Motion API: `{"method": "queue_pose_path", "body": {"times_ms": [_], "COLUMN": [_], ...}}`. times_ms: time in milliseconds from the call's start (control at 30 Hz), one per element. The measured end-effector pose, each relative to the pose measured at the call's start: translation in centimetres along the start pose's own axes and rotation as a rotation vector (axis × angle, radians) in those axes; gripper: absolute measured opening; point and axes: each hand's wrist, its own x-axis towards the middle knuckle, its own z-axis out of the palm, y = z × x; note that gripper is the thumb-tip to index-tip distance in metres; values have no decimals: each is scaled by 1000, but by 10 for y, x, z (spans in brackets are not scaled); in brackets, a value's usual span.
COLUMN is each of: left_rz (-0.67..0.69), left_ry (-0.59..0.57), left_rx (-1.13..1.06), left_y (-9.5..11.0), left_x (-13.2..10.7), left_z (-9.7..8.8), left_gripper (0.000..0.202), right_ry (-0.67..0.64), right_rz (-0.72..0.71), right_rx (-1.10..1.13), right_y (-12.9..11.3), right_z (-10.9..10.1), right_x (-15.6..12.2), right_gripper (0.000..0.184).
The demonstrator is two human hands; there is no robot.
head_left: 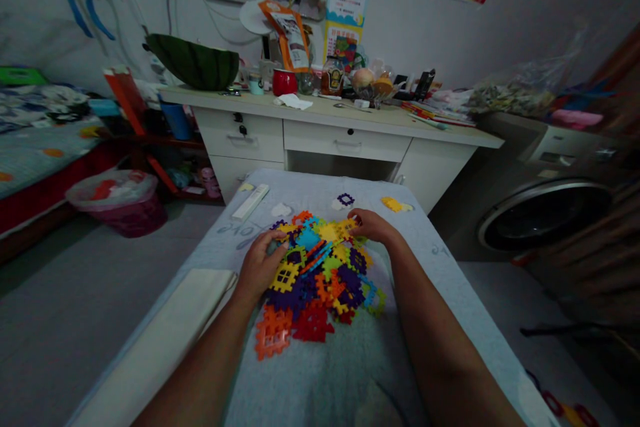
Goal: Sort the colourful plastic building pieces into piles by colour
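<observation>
A heap of interlocking plastic building pieces (307, 293) in yellow, orange, red, blue, green and purple lies on the cloth-covered table. My left hand (261, 263) rests against the heap's left side, thumb and fingers apart, near a yellow window-shaped piece (285, 276). At the upper right of the heap, my right hand (373, 223) has its fingers bent round the edge of a yellow building piece (336, 231). Orange and blue pieces stand on edge mid-heap. An orange piece (273, 331) and a red piece (313, 322) lie at the near edge.
Beyond the heap are a purple ring-shaped piece (345, 199), a yellow piece (393, 204) and a white bar-shaped object (251, 202). Folded pale cloth (165, 340) lies along the left. A cluttered white desk (320, 113) stands behind, a washing machine (530, 180) right, a pink bin (120, 207) left.
</observation>
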Motion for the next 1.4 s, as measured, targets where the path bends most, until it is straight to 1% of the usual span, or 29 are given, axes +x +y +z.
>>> {"method": "queue_pose_path", "body": {"times_ms": [100, 200, 267, 367, 433, 467, 500, 533, 567, 667, 700, 733, 767, 833, 900, 967, 1100, 1200, 1267, 1400], "left_rz": [4, 5, -1, -20, -30, -31, -30, -26, -20, -9, -8, -5, -2, 6, 10, 7, -1, -4, -10, -14], "left_ry": [5, 7, 0, -10, -9, -7, -6, -6, -9, -20, -23, -22, -20, -18, -15, -15, -18, -12, -14, -23], "left_rx": [-9, -16, -16, -16, -22, -26, -29, -29, -29, -22, -19, -16, -13, -5, 2, 5, 10, 10, 11, 14], "left_y": [0, 0, 1, 2, 3, 3, 4, 4, 5, 4, 4, 3, 2, 0, -1, -1, 1, 3, 3, 0], "left_x": [0, 0, 0, 0, 0, 0, 0, 0, 0, 0, 0, 1, 1, 1, 1, 1, 0, 0, 0, 0], "left_z": [0, 0, -1, -1, -2, -2, -2, -2, -2, -2, -2, -2, -1, -1, -1, -1, -1, -2, -2, -1], "left_gripper": [32, 32, 32, 34, 34, 34, 34, 34, 34, 33, 32, 32, 32, 32, 32, 32, 33, 33, 33, 34], "right_ry": [25, 7, -31, -104, -95, -51, 21, 122, 248, 695, 817, 910, 972, 1033, 1063, 1061, 995, 948, 927, 880], "right_rz": [0, 27, 65, 87, 76, 80, 99, 140, 203, 480, 561, 622, 661, 693, 699, 686, 654, 667, 685, 690], "right_rx": [23, 89, 193, 420, 561, 616, 663, 706, 745, 845, 867, 885, 902, 936, 969, 993, 999, 943, 880, 777], "right_y": [7, 11, 14, 17, 22, 26, 31, 37, 44, 68, 77, 84, 91, 102, 108, 111, 115, 119, 121, 118], "right_z": [-5, -7, -10, -15, -20, -23, -26, -29, -31, -34, -34, -33, -32, -29, -25, -22, -16, -12, -11, -9], "right_x": [0, -1, -4, -9, -13, -15, -16, -17, -18, -19, -19, -19, -19, -19, -18, -15, -10, -9, -9, -11], "right_gripper": [24, 18, 16, 15, 17, 17, 18, 18, 19, 19, 18, 17, 17, 17, 20, 23, 26, 23, 24, 24]}}
